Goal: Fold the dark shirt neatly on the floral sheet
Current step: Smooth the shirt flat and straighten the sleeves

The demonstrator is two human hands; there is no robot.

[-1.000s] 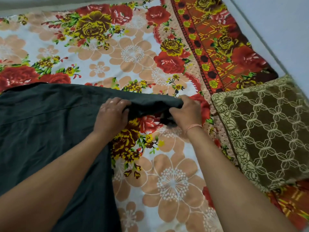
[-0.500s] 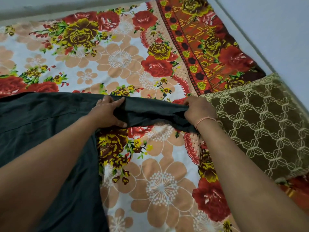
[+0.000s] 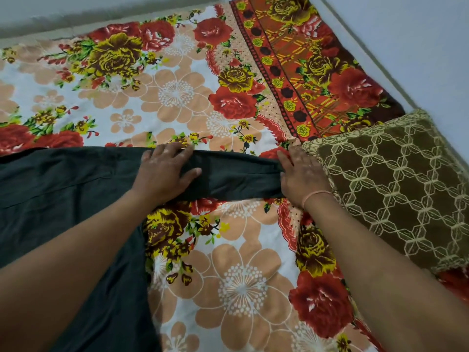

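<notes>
The dark shirt (image 3: 63,189) lies spread on the floral sheet (image 3: 177,92), filling the left side. One sleeve (image 3: 236,176) stretches flat to the right. My left hand (image 3: 165,174) rests palm down on the sleeve near the shoulder, fingers spread. At the cuff end sits my right hand (image 3: 302,174), fingers lying on the sleeve's tip; whether it pinches the cloth is hidden. A thin band circles that wrist.
A brown cushion with a beige lattice pattern (image 3: 396,189) lies right beside my right hand. A pale wall (image 3: 418,47) runs along the sheet's right edge, and a grey floor strip (image 3: 76,19) borders the far side.
The sleeve was bunched between both hands and has been pulled out straight to the right. My right hand moved right to the cushion's edge. Both hands now lie flatter on the cloth.
</notes>
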